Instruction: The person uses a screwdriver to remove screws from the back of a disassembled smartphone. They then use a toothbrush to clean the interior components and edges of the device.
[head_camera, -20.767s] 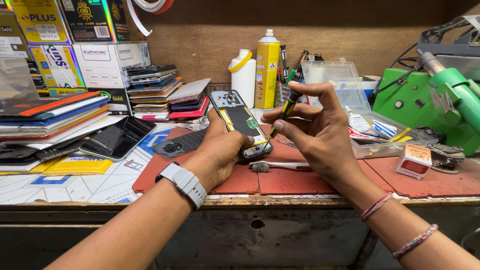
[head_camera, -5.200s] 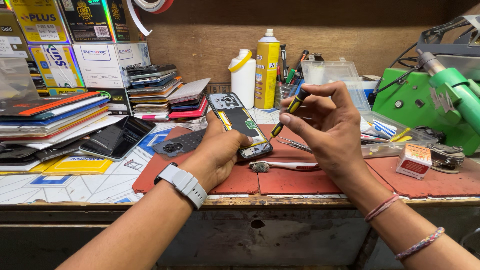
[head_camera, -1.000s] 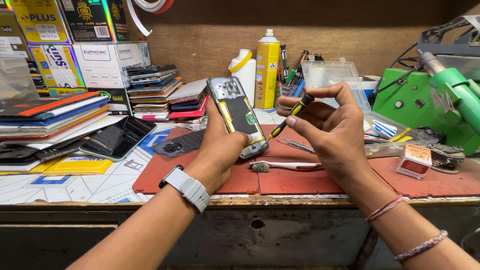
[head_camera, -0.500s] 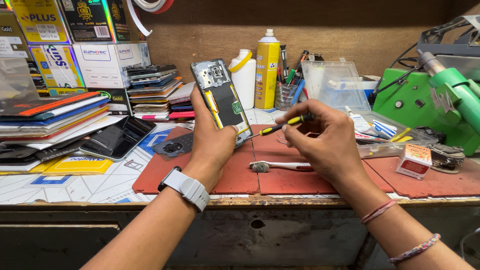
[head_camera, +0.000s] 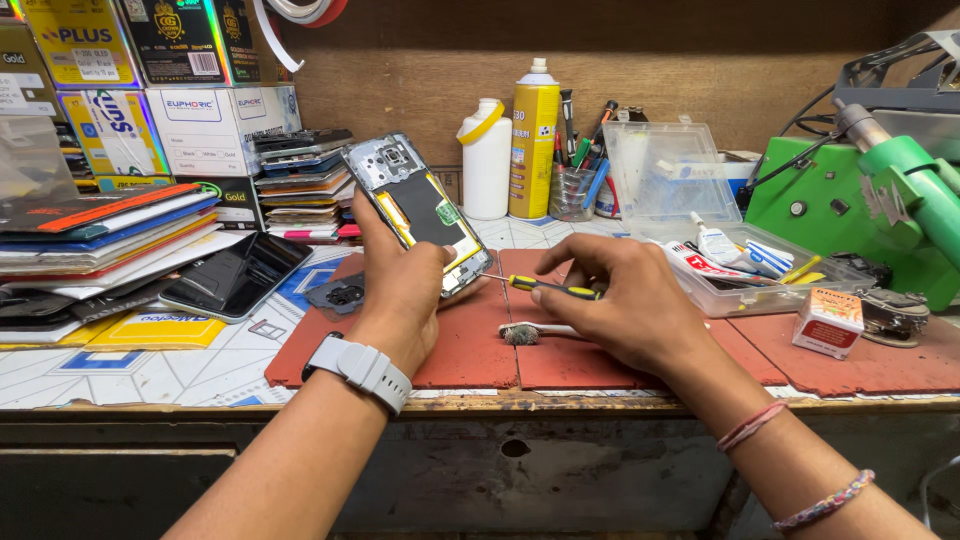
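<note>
A phone repair workshop: worn table (head_camera: 600, 402) with red mats (head_camera: 470, 350) under the hands, stacked phone parts (head_camera: 295, 185) and boxed spares (head_camera: 205, 125) beyond the left hand, spray can (head_camera: 534, 140), tool cup (head_camera: 572, 190), green machine (head_camera: 850, 200) past the right.

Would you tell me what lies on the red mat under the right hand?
A small brush lies on the red mat, its bristle head showing left of the right hand, which holds a yellow-handled screwdriver. The hand covers the rest of the brush handle.
</note>
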